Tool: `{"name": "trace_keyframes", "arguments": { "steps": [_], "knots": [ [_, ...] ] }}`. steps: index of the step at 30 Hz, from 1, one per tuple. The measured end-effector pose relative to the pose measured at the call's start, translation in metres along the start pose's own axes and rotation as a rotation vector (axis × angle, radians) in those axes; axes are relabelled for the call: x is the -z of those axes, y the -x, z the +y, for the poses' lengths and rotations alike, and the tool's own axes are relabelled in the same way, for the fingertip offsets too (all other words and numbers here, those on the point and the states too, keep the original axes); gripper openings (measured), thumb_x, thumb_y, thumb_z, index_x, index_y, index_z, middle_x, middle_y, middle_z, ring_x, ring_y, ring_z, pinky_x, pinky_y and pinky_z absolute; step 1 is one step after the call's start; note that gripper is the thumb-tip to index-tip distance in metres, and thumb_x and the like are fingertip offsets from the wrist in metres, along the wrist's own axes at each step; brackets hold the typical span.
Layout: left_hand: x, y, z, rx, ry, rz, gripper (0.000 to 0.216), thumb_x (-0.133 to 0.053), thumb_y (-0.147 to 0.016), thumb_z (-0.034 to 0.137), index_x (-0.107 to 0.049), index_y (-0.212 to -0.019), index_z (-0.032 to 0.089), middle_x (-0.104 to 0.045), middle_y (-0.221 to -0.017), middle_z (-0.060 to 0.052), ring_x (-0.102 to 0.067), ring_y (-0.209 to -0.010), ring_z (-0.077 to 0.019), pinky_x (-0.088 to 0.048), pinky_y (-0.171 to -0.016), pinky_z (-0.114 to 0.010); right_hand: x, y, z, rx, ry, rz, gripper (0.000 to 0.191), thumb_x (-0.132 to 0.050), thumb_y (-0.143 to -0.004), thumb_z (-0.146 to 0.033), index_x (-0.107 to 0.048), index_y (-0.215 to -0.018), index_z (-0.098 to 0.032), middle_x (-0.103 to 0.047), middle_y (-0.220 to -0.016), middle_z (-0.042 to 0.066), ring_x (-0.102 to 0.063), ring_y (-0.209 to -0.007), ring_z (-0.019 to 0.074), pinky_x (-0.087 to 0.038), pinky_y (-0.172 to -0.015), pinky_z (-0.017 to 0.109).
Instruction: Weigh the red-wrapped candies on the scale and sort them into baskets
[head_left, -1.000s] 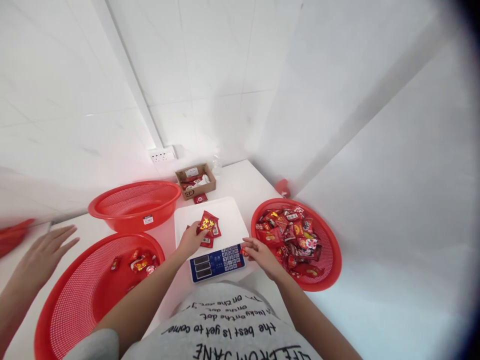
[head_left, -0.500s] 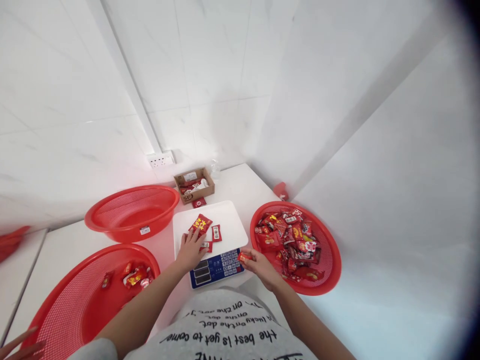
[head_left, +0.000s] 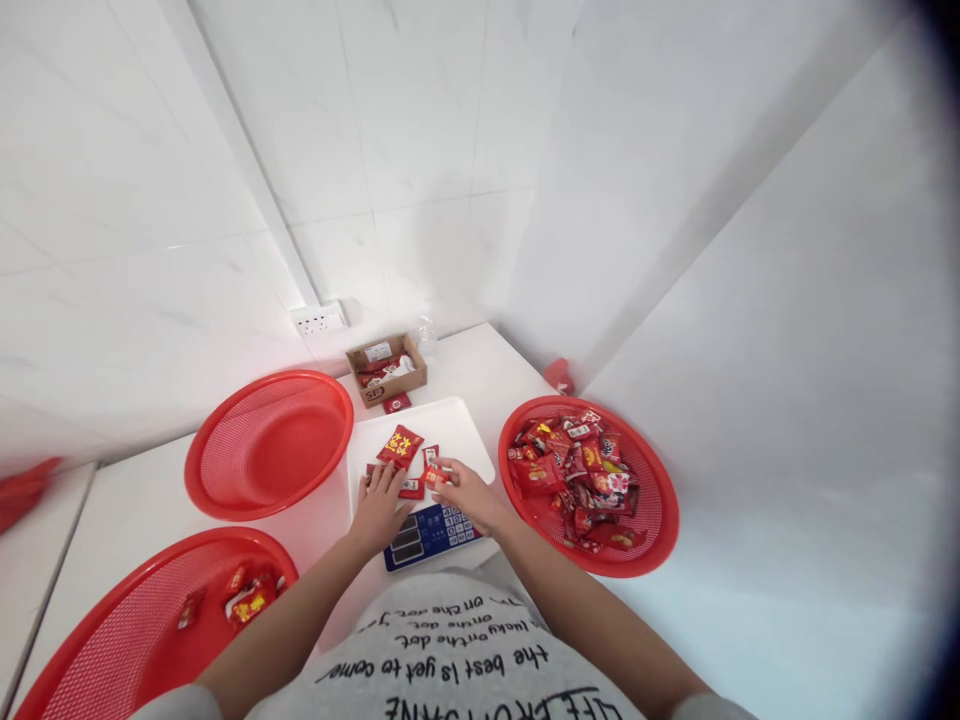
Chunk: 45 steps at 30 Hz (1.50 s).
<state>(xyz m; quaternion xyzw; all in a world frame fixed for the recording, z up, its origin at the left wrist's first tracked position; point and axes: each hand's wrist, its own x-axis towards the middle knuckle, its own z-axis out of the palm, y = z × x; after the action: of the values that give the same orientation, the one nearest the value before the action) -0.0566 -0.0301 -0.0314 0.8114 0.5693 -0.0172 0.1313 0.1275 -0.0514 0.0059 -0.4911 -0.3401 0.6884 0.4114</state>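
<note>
On the white plate of a digital scale [head_left: 469, 440] lie several small red snack packets. One bears gold characters, a red packet [head_left: 400, 446] at the plate's left. My left hand [head_left: 380, 510] rests palm down by it, fingers spread over smaller packets, partly covering them. In my right hand [head_left: 471, 497] a red snack packet [head_left: 435, 478] is pinched between the fingertips, just over the plate and beside another packet with a white label. The scale's blue keypad panel [head_left: 435, 530] shows below both hands, partly hidden by my right wrist.
To the right stands a red basket [head_left: 664, 500] heaped with wrapped snacks. Two more red baskets stand left: the rear basket [head_left: 196, 465] and the near basket [head_left: 90, 625] with a few packets. A small cardboard box [head_left: 397, 385] holding packets sits behind the scale, near the wall socket [head_left: 319, 318].
My right hand has moved left from the scale's right edge to over the plate, carrying its packet. Both left baskets have shifted, the rear one tipping. Another hand at lower left has gone from view.
</note>
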Motion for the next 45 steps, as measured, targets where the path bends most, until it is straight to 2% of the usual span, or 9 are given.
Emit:
{"name": "trace_keyframes", "arguments": {
  "steps": [3,5,7,12,15,19,23,32,45],
  "knots": [
    [-0.002,0.002,-0.003,0.029,0.001,0.008,0.059,-0.045,-0.084,0.032,-0.033,-0.140,0.017,-0.028,-0.148,-0.015,-0.017,-0.138,-0.0311,-0.018,-0.107,-0.055,-0.002,-0.010,-0.001,0.062,0.045,-0.077,0.071,-0.068,-0.064,-0.026,-0.041,-0.129,-0.029,-0.047,-0.135,0.006,-0.054,-0.112,0.0203,-0.044,-0.094,0.037],
    [-0.001,0.003,-0.006,0.029,0.001,0.004,0.059,-0.044,-0.085,0.031,-0.032,-0.140,0.016,-0.027,-0.148,-0.015,-0.017,-0.138,-0.0313,-0.018,-0.107,-0.055,0.005,-0.012,0.004,0.102,0.141,-0.049,0.067,-0.065,-0.066,-0.025,-0.043,-0.128,-0.028,-0.045,-0.137,0.006,-0.054,-0.112,0.0205,-0.043,-0.095,0.038],
    [-0.001,0.003,-0.008,0.019,-0.001,0.001,0.058,-0.043,-0.085,0.032,-0.032,-0.140,0.017,-0.027,-0.148,-0.014,-0.016,-0.138,-0.0312,-0.017,-0.107,-0.055,0.018,-0.009,0.013,0.140,0.267,0.060,0.056,-0.060,-0.069,-0.026,-0.048,-0.124,-0.025,-0.049,-0.132,0.006,-0.056,-0.108,0.0205,-0.043,-0.094,0.039],
    [0.000,0.003,-0.002,-0.013,-0.020,-0.015,0.058,-0.045,-0.085,0.035,-0.033,-0.140,0.021,-0.025,-0.150,-0.011,-0.015,-0.138,-0.0305,-0.015,-0.109,-0.053,0.067,0.022,0.035,0.277,0.576,0.462,0.039,-0.047,-0.077,-0.029,-0.057,-0.113,-0.020,-0.058,-0.119,0.010,-0.054,-0.109,0.0220,-0.041,-0.097,0.040],
    [-0.002,0.002,0.005,-0.034,-0.043,-0.027,0.059,-0.047,-0.084,0.039,-0.036,-0.139,0.022,-0.025,-0.150,-0.010,-0.015,-0.138,-0.0303,-0.011,-0.109,-0.053,0.092,0.043,0.047,0.318,0.755,0.569,0.039,-0.046,-0.077,-0.030,-0.058,-0.112,-0.019,-0.057,-0.120,0.011,-0.049,-0.116,0.0238,-0.033,-0.104,0.042],
    [-0.006,0.003,0.008,-0.031,-0.058,-0.022,0.056,-0.046,-0.085,0.038,-0.037,-0.138,0.022,-0.026,-0.149,-0.010,-0.017,-0.138,-0.0294,-0.011,-0.109,-0.053,0.109,0.058,0.066,0.236,0.871,0.561,0.043,-0.045,-0.079,-0.031,-0.055,-0.118,-0.016,-0.055,-0.123,0.014,-0.048,-0.118,0.0259,-0.033,-0.104,0.042],
    [-0.007,0.007,0.008,-0.021,-0.053,-0.020,0.056,-0.045,-0.086,0.038,-0.037,-0.139,0.021,-0.026,-0.149,-0.011,-0.018,-0.138,-0.0291,-0.012,-0.109,-0.052,0.109,0.059,0.077,0.115,0.892,0.533,0.049,-0.043,-0.082,-0.033,-0.049,-0.127,-0.016,-0.053,-0.129,0.014,-0.047,-0.120,0.0283,-0.034,-0.102,0.043],
    [-0.007,0.019,0.008,-0.029,-0.054,0.004,0.049,-0.048,-0.086,0.033,-0.044,-0.134,0.026,-0.030,-0.148,-0.010,-0.022,-0.137,-0.0289,-0.016,-0.109,-0.051,0.102,0.064,0.066,-0.009,1.119,0.486,0.052,-0.030,-0.089,-0.032,-0.038,-0.136,-0.013,-0.046,-0.137,0.012,-0.047,-0.122,0.0228,-0.037,-0.099,0.037],
    [-0.005,0.020,0.012,-0.041,-0.077,-0.029,0.045,-0.051,-0.085,0.034,-0.048,-0.130,0.033,-0.027,-0.149,-0.009,-0.019,-0.137,-0.0317,-0.014,-0.108,-0.054,0.100,0.065,0.064,-0.042,1.157,0.492,0.050,-0.030,-0.090,-0.031,-0.036,-0.137,-0.015,-0.045,-0.138,0.010,-0.047,-0.122,0.0216,-0.038,-0.098,0.035]
  ]
}}
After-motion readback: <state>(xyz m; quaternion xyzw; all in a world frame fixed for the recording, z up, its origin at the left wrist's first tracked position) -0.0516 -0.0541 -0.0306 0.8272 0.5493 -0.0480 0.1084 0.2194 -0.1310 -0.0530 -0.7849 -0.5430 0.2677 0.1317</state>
